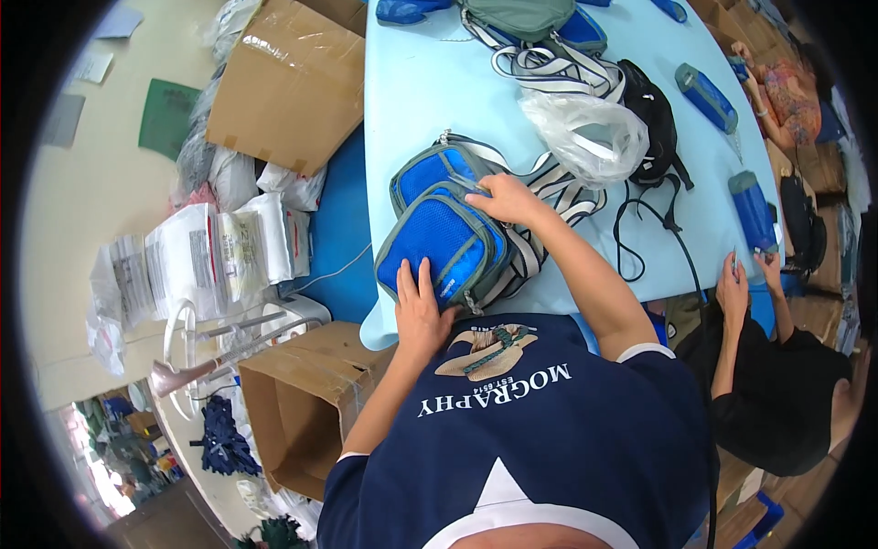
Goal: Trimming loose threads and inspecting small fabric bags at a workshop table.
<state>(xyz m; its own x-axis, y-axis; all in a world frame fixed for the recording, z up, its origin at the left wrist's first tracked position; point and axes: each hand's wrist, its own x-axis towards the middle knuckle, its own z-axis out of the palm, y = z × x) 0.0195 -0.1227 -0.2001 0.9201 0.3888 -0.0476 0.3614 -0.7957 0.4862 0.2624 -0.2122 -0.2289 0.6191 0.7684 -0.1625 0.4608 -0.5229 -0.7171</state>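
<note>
A blue pouch bag (425, 236) with grey trim and a mesh front lies on the light blue table, close to my body. My left hand (421, 311) rests on its near left part, fingers stretched out. On the bag's far right edge, my right hand (508, 199) has its thumb and fingers closed in a pinch by the grey trim. Another blue section (422, 179) lies just beyond; whether it is a separate bag I cannot tell. Striped white, grey and navy straps (528, 247) spread out to the right, partly under my right forearm.
A clear plastic bag (590, 137), a black bag (647, 119) and a grey-green bag (530, 16) lie farther back. Blue pouches (706, 96) line the right side, where a co-worker's hands (734, 284) are. An open cardboard box (302, 403) stands at left, near white packages (183, 256).
</note>
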